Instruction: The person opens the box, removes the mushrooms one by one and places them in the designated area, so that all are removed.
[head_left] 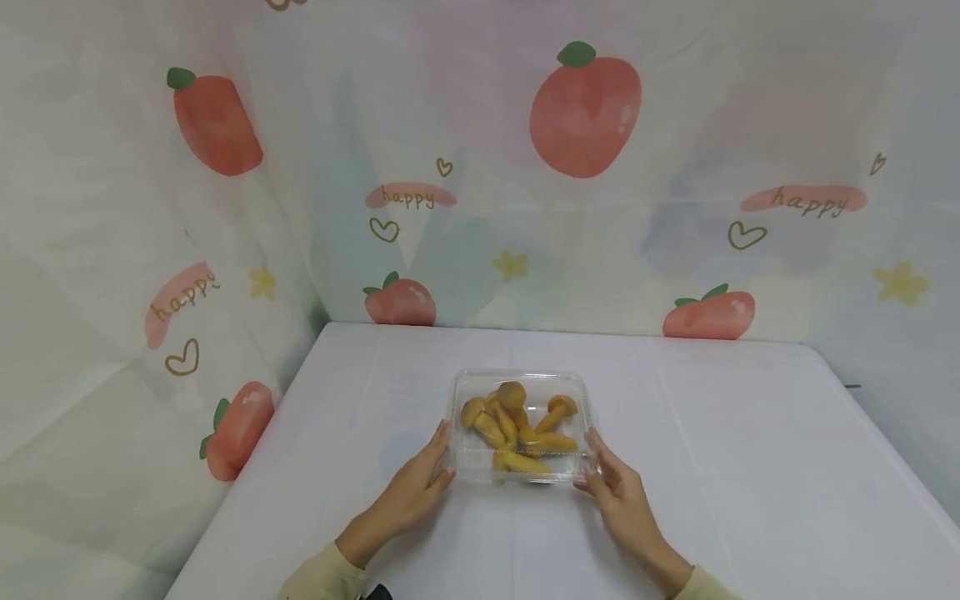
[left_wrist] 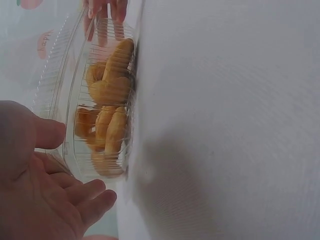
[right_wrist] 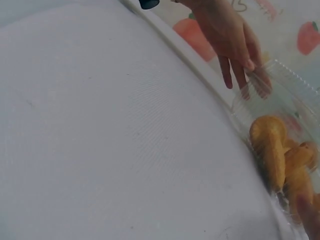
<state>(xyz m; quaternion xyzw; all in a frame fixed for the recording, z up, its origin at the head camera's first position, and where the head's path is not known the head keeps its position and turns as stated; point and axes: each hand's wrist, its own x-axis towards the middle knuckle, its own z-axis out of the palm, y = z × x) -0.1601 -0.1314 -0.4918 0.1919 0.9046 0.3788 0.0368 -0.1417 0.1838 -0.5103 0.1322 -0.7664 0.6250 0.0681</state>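
Observation:
A clear plastic clamshell box [head_left: 468, 475] sits on the white table in the head view, its lid lying over the base. Inside it lie several yellow-brown mushrooms [head_left: 512, 396], seen through the ribbed side [left_wrist: 107, 90] in the left wrist view. My left hand [head_left: 411, 493] holds the box's left side; its thumb [left_wrist: 50, 134] is at the rim and its fingers spread alongside. On the opposite side my right hand [head_left: 624, 504] grips the box between thumb and fingers. Only a blurred fingertip [right_wrist: 311, 217] of that hand shows in the right wrist view.
A white cloth covers the table [head_left: 750, 467]. Behind and to the left hangs a printed curtain [head_left: 480, 100] with red fruits, hearts and the word "happy". A small dark object [head_left: 378, 592] shows by the left sleeve [head_left: 326, 575].

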